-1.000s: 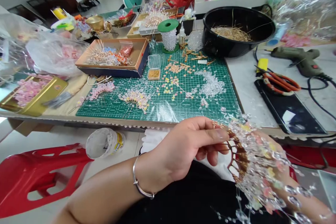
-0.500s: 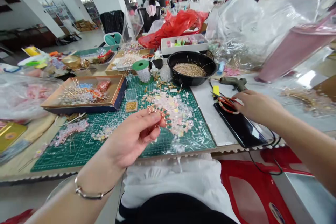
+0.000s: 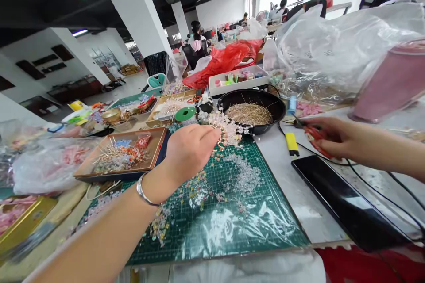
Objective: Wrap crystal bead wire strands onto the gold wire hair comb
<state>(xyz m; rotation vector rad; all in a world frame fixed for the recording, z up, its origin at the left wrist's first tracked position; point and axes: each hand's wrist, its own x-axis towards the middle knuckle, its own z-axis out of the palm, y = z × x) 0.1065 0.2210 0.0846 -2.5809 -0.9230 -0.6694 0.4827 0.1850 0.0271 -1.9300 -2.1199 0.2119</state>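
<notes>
My left hand (image 3: 191, 150) is closed on a beaded ornament (image 3: 230, 131) with pale beads and coppery wire loops. It is raised over the green cutting mat (image 3: 262, 225), near the black bowl's front edge. My right hand (image 3: 335, 137) is wrapped round red-handled pliers (image 3: 314, 137), their dark jaws pointing left. Below the pliers lie a yellow object with a black end (image 3: 291, 143) and a black phone (image 3: 341, 199). Loose clear beads (image 3: 245, 174) are spread on the mat under the ornament.
Behind the ornament stands a black bowl (image 3: 280, 112) of golden pins. A shallow box (image 3: 121, 171) of beaded stems sits left, beside a green spool (image 3: 185, 114). Plastic bags (image 3: 338, 48) and a pink tumbler (image 3: 387, 84) stand at right. Dark cables (image 3: 375, 185) run near the phone.
My right hand has lifted the pliers off the phone. My left hand has moved forward; pale beads now show around the wire ornament. The view has tilted upward.
</notes>
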